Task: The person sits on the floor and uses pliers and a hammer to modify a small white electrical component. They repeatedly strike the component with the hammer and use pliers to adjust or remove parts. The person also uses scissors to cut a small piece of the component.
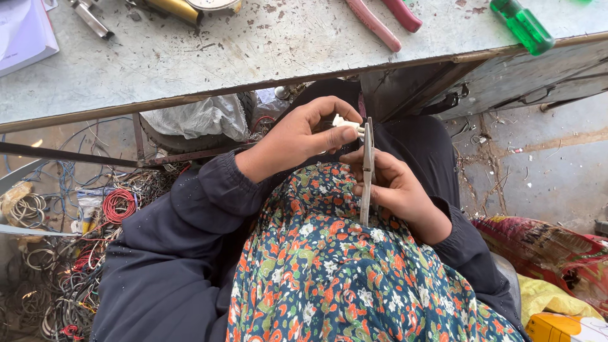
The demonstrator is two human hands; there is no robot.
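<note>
Over the lap, left hand (297, 139) pinches a small white part (347, 123) steady; right hand (396, 187) grips tweezers (367, 170), tips meeting it.

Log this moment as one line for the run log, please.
left hand: pinches small white part | right hand: grips metal pliers at part | over lap, below worn workbench

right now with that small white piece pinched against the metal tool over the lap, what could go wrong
1. The left hand pinches the small white part right at the tip of the metal tool held by the right hand; a slip could nick the fingers.
2. If dropped, the part could vanish into the floral cloth or the tangled wires on the floor.
</note>
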